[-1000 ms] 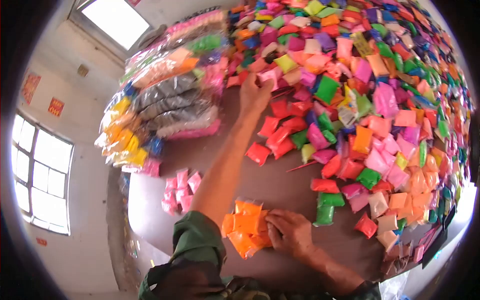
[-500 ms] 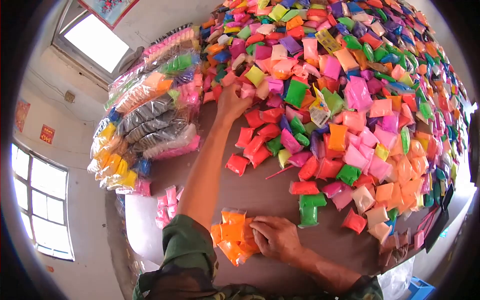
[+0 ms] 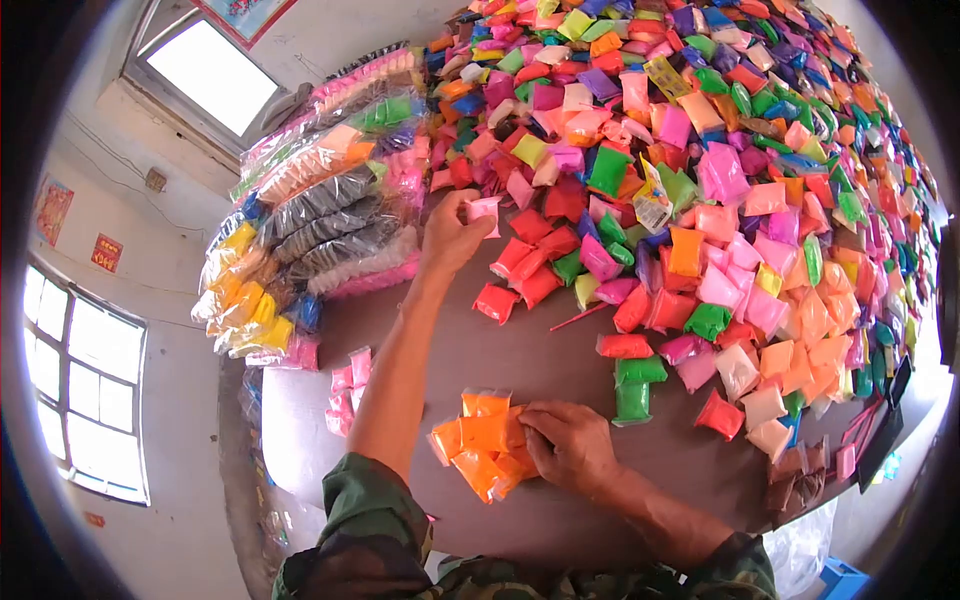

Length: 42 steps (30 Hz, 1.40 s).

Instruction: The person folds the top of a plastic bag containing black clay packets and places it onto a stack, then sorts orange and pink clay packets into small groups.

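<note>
My left hand [image 3: 455, 236] is stretched out toward the pile, its fingers closed on a small light pink packet [image 3: 484, 213] just above the table. Several orange packets [image 3: 487, 434] lie clustered in front of me, overlapping each other. At their right edge my right hand [image 3: 572, 446] is curled, thumb and fingertips pinching an orange packet; part of the grip is hidden. Nearest the left hand in the heap are red packets [image 3: 530, 225] and a pink one [image 3: 520, 189].
A large heap of mixed-colour packets [image 3: 722, 175] covers the table's back and right. Clear bags of sorted packets [image 3: 335, 215] are stacked at the back left. A few pink packets [image 3: 342, 402] lie beside my left forearm. A green packet [image 3: 632, 402] sits at the heap's front edge.
My left hand has drawn back slightly from the heap with a light pink packet in its fingers. My right hand stays at the orange packets. The whole view has shifted a little.
</note>
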Each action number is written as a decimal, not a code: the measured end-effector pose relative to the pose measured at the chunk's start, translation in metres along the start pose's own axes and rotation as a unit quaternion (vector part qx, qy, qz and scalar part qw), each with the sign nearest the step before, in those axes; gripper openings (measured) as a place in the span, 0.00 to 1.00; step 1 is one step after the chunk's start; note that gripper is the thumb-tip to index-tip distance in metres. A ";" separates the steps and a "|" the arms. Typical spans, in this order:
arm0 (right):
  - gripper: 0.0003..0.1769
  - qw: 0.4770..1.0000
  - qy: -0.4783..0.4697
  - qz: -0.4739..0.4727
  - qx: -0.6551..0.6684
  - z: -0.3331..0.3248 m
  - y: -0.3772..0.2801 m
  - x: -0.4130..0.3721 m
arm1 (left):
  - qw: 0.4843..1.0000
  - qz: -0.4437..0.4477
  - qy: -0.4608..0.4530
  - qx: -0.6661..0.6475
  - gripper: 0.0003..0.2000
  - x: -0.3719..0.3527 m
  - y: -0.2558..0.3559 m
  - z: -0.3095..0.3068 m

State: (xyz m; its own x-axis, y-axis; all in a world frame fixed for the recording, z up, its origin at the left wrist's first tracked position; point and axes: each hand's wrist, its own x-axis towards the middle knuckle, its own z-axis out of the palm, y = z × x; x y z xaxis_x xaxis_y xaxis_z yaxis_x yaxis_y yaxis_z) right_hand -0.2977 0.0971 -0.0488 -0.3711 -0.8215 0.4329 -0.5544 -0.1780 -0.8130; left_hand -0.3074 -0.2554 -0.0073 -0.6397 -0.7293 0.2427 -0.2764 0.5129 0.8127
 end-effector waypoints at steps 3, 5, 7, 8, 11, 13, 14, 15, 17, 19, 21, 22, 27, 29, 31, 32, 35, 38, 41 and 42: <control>0.11 1.000 0.005 -0.009 -0.003 0.001 0.002 -0.001 | 0.997 0.021 -0.014 0.074 0.33 0.018 -0.003 0.014; 0.11 1.000 0.006 -0.008 -0.002 0.001 0.003 0.000 | 0.996 0.012 0.001 0.084 0.38 0.035 -0.001 0.033; 0.11 1.000 0.000 -0.001 0.002 0.001 0.003 -0.001 | 0.999 -0.040 -0.022 0.027 0.42 0.045 -0.002 0.051; 0.11 1.000 0.003 -0.004 0.004 0.002 0.003 0.000 | 0.998 -0.031 -0.010 0.062 0.43 0.051 -0.007 0.060; 0.11 1.000 0.011 -0.007 0.007 0.002 0.003 0.001 | 0.991 -0.011 0.032 0.130 0.38 0.055 -0.011 0.074; 0.11 1.000 0.009 -0.006 0.003 0.002 0.003 0.001 | 0.995 -0.026 0.015 0.093 0.31 0.051 -0.005 0.074; 0.11 1.000 0.008 -0.001 0.000 0.001 0.003 0.000 | 0.997 -0.024 0.015 0.066 0.28 0.046 0.003 0.073; 0.11 1.000 0.006 0.003 -0.003 0.000 0.002 0.000 | 0.999 -0.022 0.017 0.040 0.25 0.041 0.010 0.071; 0.11 1.000 0.003 0.003 -0.003 0.000 0.000 0.000 | 1.000 0.005 0.027 0.010 0.21 0.033 0.010 0.064; 0.11 1.000 0.005 -0.002 -0.002 0.000 0.001 0.000 | 0.998 0.055 0.039 -0.001 0.19 0.024 0.010 0.056; 0.11 1.000 0.013 -0.006 -0.006 0.000 0.002 0.000 | 0.996 0.054 0.051 -0.041 0.19 0.011 0.008 0.040; 0.11 1.000 0.017 -0.007 -0.006 0.000 0.001 -0.001 | 0.995 0.054 0.057 -0.061 0.19 0.004 0.007 0.031; 0.09 1.000 0.020 -0.010 -0.014 0.001 -0.002 0.002 | 0.998 -0.032 0.021 -0.056 0.23 -0.015 0.023 0.008; 0.09 1.000 0.025 -0.013 -0.008 0.002 -0.003 0.003 | 1.000 -0.014 -0.004 -0.023 0.26 -0.009 0.020 0.023; 0.09 0.999 0.031 -0.016 0.002 0.002 -0.001 0.003 | 0.997 0.033 0.020 0.065 0.33 0.005 0.012 0.046; 0.09 0.999 0.029 -0.019 -0.002 0.002 0.000 0.003 | 0.993 0.057 0.033 0.095 0.34 0.010 0.013 0.058; 0.09 1.000 0.021 -0.016 -0.003 0.003 0.003 0.001 | 0.992 0.033 0.018 0.119 0.35 0.024 0.016 0.075; 0.10 1.000 0.014 -0.010 0.008 0.002 0.004 0.000 | 0.992 0.021 0.034 0.122 0.30 0.027 0.015 0.081; 0.10 1.000 0.012 -0.010 0.002 0.000 0.003 0.000 | 0.988 0.062 0.050 0.135 0.26 0.025 0.014 0.074; 0.11 1.000 0.009 -0.006 0.001 -0.001 0.002 0.000 | 0.983 0.101 0.074 0.138 0.22 0.023 0.015 0.071</control>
State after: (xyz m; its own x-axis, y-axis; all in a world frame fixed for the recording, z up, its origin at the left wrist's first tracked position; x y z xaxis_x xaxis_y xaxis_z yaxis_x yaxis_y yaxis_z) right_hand -0.2995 0.0973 -0.0495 -0.3782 -0.8095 0.4490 -0.5573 -0.1882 -0.8087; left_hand -0.3772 -0.2325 -0.0266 -0.5963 -0.6477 0.4742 -0.3521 0.7419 0.5706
